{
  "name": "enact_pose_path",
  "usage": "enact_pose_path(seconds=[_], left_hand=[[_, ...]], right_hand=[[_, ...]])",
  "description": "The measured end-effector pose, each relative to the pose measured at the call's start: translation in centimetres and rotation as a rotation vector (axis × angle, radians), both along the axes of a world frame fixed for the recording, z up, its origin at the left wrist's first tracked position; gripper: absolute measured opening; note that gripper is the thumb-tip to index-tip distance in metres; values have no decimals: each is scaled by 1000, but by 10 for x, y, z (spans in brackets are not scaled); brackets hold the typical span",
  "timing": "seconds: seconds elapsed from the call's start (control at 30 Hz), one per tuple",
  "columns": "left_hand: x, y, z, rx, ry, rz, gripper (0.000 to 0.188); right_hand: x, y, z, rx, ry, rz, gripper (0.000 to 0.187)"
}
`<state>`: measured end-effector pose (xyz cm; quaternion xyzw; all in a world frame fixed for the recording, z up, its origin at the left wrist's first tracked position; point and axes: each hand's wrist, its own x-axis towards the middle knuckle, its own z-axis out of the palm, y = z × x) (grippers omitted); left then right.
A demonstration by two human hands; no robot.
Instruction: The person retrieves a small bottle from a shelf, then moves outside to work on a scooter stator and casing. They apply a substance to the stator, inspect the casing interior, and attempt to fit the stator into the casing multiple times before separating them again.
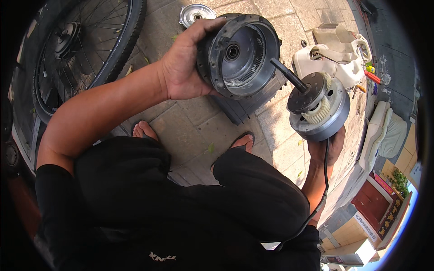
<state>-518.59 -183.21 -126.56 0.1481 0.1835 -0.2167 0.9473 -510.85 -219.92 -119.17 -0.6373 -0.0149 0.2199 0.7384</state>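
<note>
My left hand (pixel 183 63) grips a round dark metal hub shell (pixel 239 54) by its rim, open side up, showing a ring of inner gear teeth and a centre bearing. My right hand (pixel 329 147) holds from below a grey motor core (pixel 318 108) with a black axle shaft pointing toward the shell, white plastic gears on top, and a black cable (pixel 322 189) hanging down along my forearm. The two parts are close together but apart.
A spoked bicycle wheel (pixel 86 49) with a tyre lies on the paved ground at upper left. A round metal cover (pixel 195 13) lies at the top. White plastic fairing pieces (pixel 337 56) sit at upper right, a black ribbed piece (pixel 246 106) under the shell. My sandalled feet (pixel 144 131) rest on the paving stones.
</note>
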Motion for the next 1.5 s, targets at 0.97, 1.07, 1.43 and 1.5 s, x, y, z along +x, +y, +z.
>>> enact_pose_path(seconds=[0.97, 1.07, 1.43, 1.5], left_hand=[[-4, -12, 6, -138, -89, -108, 79], [-6, -17, 9, -10, -53, -139, 87], [-12, -18, 16, 120, -62, -130, 98], [-13, -16, 14, 112, -85, -146, 99]], right_hand=[[-20, 77, 18, -561, -196, 266, 62], [-25, 83, 20, -534, -208, 249, 64], [-23, 77, 26, -548, -279, 353, 53], [-22, 77, 28, -552, -277, 363, 52]])
